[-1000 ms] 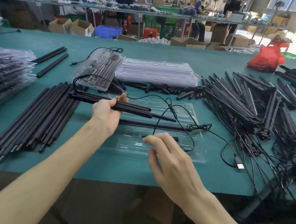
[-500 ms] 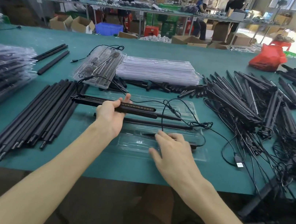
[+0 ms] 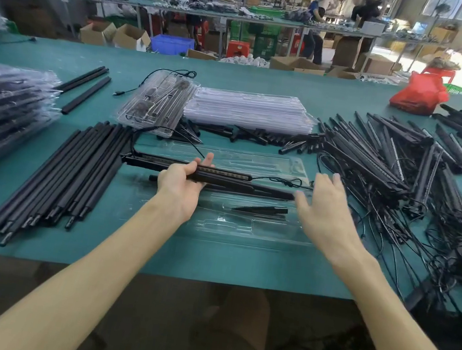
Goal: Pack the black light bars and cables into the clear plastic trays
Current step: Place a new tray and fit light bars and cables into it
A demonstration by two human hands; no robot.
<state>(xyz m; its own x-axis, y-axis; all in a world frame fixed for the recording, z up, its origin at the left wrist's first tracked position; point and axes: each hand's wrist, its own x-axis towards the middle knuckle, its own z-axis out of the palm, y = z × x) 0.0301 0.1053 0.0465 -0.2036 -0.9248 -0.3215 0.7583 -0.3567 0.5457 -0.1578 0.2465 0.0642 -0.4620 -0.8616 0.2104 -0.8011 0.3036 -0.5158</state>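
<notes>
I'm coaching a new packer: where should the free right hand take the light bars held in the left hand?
Probably their free right end. The light bars lie level, left to right, and the left hand grips them left of middle, leaving that end unsupported. The open right hand should come from above on the near side, since a cable loops just behind.

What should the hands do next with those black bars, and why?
Probably the right hand should take the free end of the black bars, so both hands can lower them into the clear tray. The left hand grips the bars over the tray, the right hand is open beside their right end, and the tray's long grooves look mostly unfilled.
</notes>
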